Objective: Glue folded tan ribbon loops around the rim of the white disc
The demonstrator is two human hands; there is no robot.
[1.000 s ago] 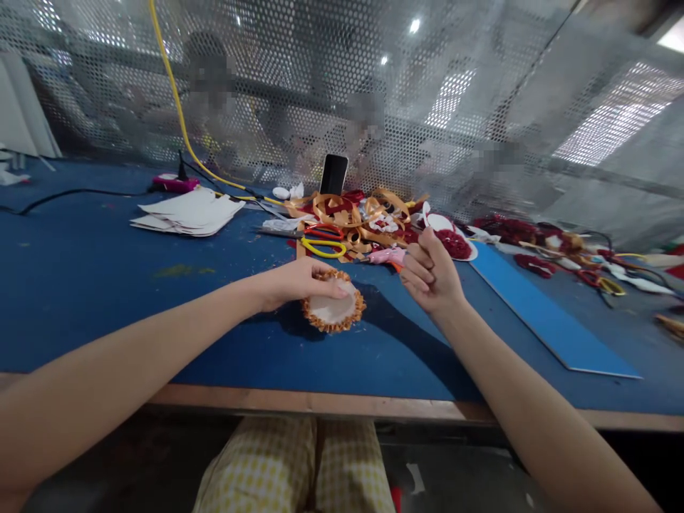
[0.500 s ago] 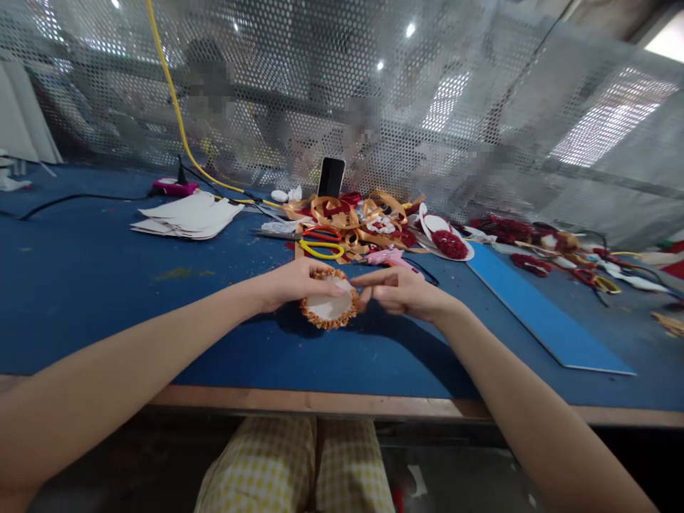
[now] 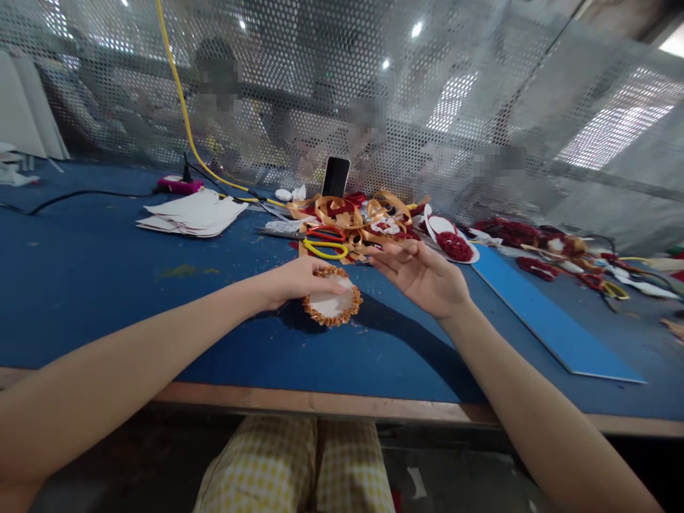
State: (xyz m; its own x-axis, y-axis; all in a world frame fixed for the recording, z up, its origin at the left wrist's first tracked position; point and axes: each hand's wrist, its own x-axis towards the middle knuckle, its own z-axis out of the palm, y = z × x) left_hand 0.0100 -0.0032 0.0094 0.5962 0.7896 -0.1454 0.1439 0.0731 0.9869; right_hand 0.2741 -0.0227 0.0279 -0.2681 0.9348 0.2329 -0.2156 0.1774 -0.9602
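Note:
My left hand (image 3: 299,279) grips a round white disc edged with an orange ribbon frill (image 3: 332,305), holding it against the blue table top (image 3: 107,285). To its right my right hand (image 3: 422,274) hovers just above the table with the palm turned up and the fingers spread, holding nothing. Behind both hands lies a heap of gold ribbon (image 3: 355,214) with yellow-handled scissors (image 3: 324,249) and red-handled scissors (image 3: 325,232).
A black phone (image 3: 335,177) leans against the perforated screen. White paper pieces (image 3: 192,212) lie back left, a white plate with red trim (image 3: 449,239) and a blue board (image 3: 550,320) to the right. More red and gold scraps (image 3: 539,246) lie far right. People sit behind the screen.
My right hand went from a raised fist down to the disc's edge, then lifted away and opened palm up. The left hand kept hold of the frilled disc.

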